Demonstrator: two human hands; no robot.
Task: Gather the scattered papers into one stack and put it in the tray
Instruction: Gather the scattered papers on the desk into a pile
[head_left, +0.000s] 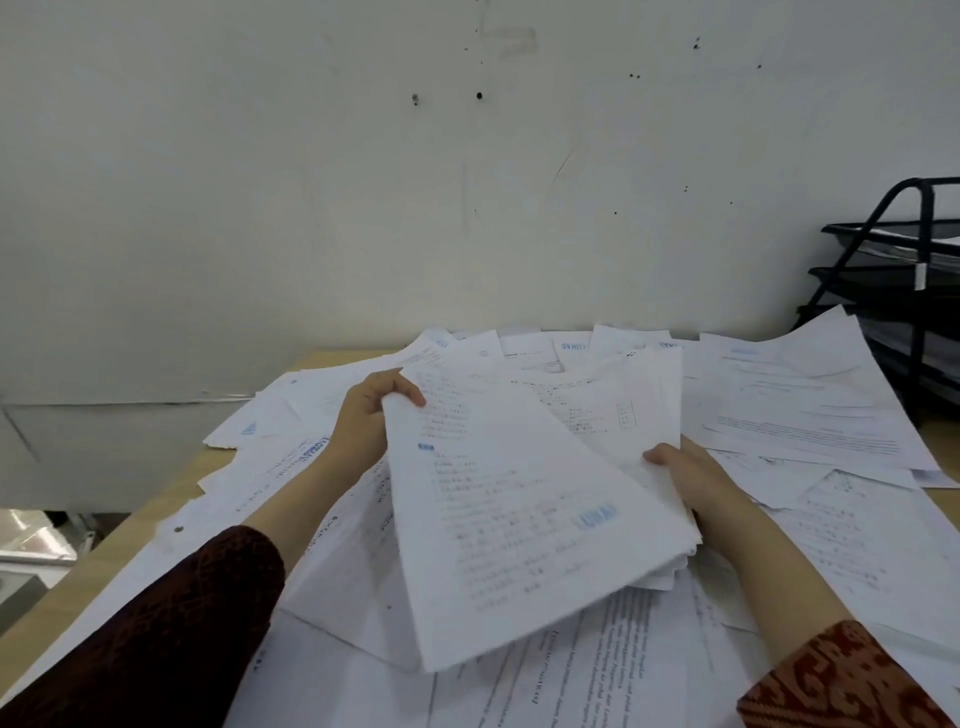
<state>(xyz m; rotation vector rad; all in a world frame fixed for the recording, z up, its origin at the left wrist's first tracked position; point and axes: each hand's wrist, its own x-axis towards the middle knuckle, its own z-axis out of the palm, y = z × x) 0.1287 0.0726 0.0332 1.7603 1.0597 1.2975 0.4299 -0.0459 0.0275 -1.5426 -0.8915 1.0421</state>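
A thick bundle of printed white sheets (519, 509) is lifted and tilted above the desk. My left hand (363, 421) grips its far left corner, thumb curled over the top sheet. My right hand (691, 478) grips the right edge, thumb on top and fingers hidden underneath. Many loose printed papers (810, 410) lie scattered and overlapping across the whole desk around and below the bundle. A black multi-tier mesh tray (883, 275) stands at the far right against the wall, with some sheets in its tiers.
The wooden desk (171, 488) shows bare only along its left edge. A white wall rises close behind the desk. Below the desk's left side is a grey panel and some grey objects on the floor.
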